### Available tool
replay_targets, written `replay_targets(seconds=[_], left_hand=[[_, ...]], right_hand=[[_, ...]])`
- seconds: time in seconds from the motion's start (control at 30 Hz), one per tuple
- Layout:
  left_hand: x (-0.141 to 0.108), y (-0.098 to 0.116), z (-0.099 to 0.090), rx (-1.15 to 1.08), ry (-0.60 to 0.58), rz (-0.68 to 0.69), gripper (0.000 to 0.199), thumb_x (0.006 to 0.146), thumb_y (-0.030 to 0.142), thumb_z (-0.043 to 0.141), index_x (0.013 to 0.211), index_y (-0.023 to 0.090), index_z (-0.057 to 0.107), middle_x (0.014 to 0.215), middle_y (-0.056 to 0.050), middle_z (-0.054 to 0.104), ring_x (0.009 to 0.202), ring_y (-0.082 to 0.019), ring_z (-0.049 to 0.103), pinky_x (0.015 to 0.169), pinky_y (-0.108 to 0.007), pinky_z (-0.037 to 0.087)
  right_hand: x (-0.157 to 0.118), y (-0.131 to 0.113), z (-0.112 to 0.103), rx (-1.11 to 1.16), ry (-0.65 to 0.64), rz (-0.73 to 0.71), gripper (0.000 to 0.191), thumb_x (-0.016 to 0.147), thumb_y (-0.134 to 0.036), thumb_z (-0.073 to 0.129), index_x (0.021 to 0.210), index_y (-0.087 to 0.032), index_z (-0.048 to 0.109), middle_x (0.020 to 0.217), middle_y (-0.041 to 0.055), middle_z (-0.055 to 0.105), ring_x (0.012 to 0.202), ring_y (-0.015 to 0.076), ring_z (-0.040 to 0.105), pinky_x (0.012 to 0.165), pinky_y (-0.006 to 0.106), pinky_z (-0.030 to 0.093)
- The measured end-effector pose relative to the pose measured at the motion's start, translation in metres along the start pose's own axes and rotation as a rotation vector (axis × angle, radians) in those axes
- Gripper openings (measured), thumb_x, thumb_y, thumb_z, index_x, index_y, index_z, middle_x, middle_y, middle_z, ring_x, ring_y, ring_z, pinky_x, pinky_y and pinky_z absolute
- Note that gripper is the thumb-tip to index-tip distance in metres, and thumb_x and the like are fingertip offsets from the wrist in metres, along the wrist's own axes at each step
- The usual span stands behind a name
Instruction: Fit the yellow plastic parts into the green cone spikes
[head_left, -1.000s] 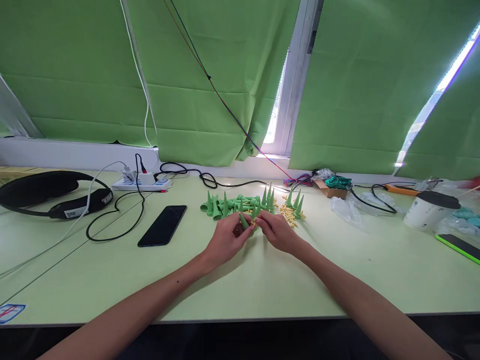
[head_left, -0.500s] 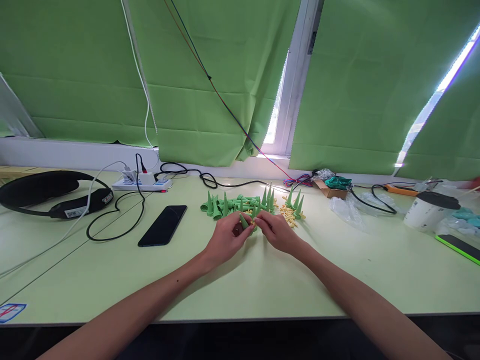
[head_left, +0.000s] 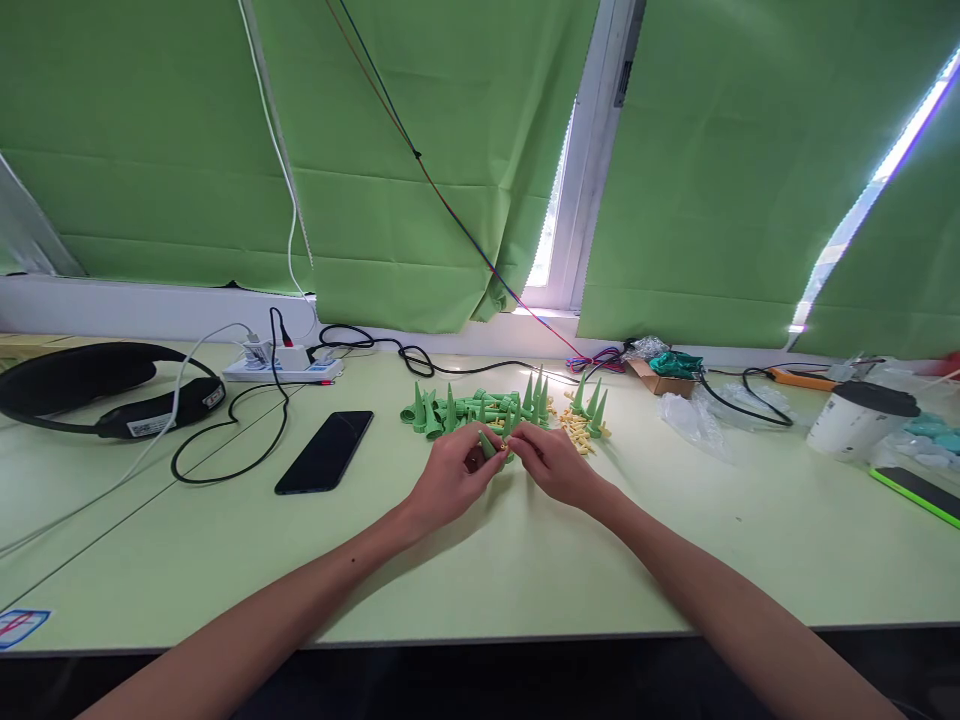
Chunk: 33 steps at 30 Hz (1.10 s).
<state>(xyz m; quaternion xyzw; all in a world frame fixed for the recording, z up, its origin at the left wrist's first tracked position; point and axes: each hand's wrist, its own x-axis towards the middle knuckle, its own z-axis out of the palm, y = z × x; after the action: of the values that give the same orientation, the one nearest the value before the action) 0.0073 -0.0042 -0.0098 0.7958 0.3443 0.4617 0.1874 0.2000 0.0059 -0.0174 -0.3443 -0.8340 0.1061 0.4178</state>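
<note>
My left hand (head_left: 457, 468) is closed around a green plastic cone (head_left: 487, 444), whose tip points up and to the left. At the cone's base shows a small yellow piece (head_left: 504, 447). My right hand (head_left: 551, 462) pinches at that yellow piece, its fingertips close to those of my left hand; the piece is mostly hidden. Just beyond my hands lies a pile of green cones (head_left: 472, 408), some upright and some on their sides. To the right, small yellow plastic pieces (head_left: 577, 432) lie heaped beside several standing green cones (head_left: 598, 412).
A black phone (head_left: 325, 452) lies left of my hands. Farther left are a power strip (head_left: 285, 370), cables and a black headband-like device (head_left: 161, 408). On the right stand a small cardboard box (head_left: 660, 382), clear plastic bags (head_left: 694, 425) and a white cup with a black lid (head_left: 859, 425).
Both hands stay at nearly the same spot, with the cone and yellow piece held between them. The view has shifted very slightly.
</note>
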Motion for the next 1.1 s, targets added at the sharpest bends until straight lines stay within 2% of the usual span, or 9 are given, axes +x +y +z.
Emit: replay_targets(seconds=[0.2,0.37,0.5,0.67,1.1], left_hand=[[0.000,-0.003,0.002,0.024,0.030,0.069,0.012,0.091,0.028,0.062,0.087,0.017,0.062,0.071,0.002,0.060,0.052,-0.007,0.053,0.048,-0.019,0.047],[0.000,-0.002,0.003,0.066,0.099,0.192,0.009,0.092,0.025,0.062,0.087,0.017,0.061,0.078,0.000,0.062,0.054,-0.007,0.054,0.047,-0.019,0.046],[0.000,-0.002,0.003,0.082,0.144,0.287,0.003,0.093,0.020,0.060,0.095,0.018,0.061,0.086,-0.001,0.063,0.058,-0.007,0.056,0.049,-0.018,0.048],[0.000,-0.004,0.002,0.172,0.177,0.416,0.012,0.093,0.013,0.059,0.102,0.020,0.060,0.092,-0.003,0.063,0.066,-0.008,0.058,0.052,-0.018,0.050],[0.000,-0.005,0.001,0.208,0.165,0.453,0.014,0.092,0.011,0.058,0.104,0.019,0.060,0.094,-0.004,0.064,0.072,-0.010,0.059,0.052,-0.017,0.049]], right_hand=[[0.001,-0.001,-0.001,0.004,0.009,0.001,0.023,0.100,-0.028,0.043,0.080,-0.021,0.051,0.058,-0.0053,0.044,0.051,0.0106,0.034,0.053,0.023,0.028],[0.001,-0.005,-0.002,0.040,0.011,0.011,0.019,0.101,-0.029,0.043,0.086,-0.021,0.054,0.057,-0.0061,0.045,0.050,0.0106,0.036,0.054,0.023,0.030],[0.000,-0.009,-0.004,0.071,-0.005,0.026,0.016,0.101,-0.030,0.042,0.096,-0.020,0.055,0.058,-0.0059,0.049,0.050,0.0109,0.040,0.055,0.024,0.033],[-0.001,-0.011,-0.004,0.095,0.004,0.023,0.017,0.101,-0.030,0.041,0.098,-0.021,0.055,0.058,-0.0054,0.050,0.051,0.0119,0.045,0.056,0.024,0.036],[-0.002,-0.006,0.002,0.085,0.066,0.011,0.016,0.100,-0.029,0.042,0.094,-0.021,0.055,0.056,-0.0055,0.049,0.049,0.0119,0.044,0.055,0.024,0.037]])
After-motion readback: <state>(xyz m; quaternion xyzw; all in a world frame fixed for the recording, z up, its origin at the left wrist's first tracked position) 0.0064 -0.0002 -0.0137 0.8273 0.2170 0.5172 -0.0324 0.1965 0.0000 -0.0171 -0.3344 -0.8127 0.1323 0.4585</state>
